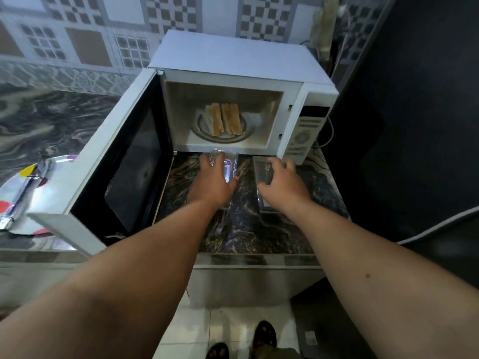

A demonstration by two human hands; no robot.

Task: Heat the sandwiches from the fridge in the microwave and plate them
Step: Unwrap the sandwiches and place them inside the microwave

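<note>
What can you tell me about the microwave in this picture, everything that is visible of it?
The microwave is a white box standing on a dark marbled counter against a tiled wall. Its door, dark inside, is swung fully open to the left. On the round turntable inside, sandwiches stand on edge. A control panel with a dial is on the right. Neither hand touches it.

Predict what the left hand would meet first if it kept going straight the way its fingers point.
Probably the open microwave's front sill, then the sandwiches on the turntable; depth is unclear. The left hand holds a clear container.
</note>
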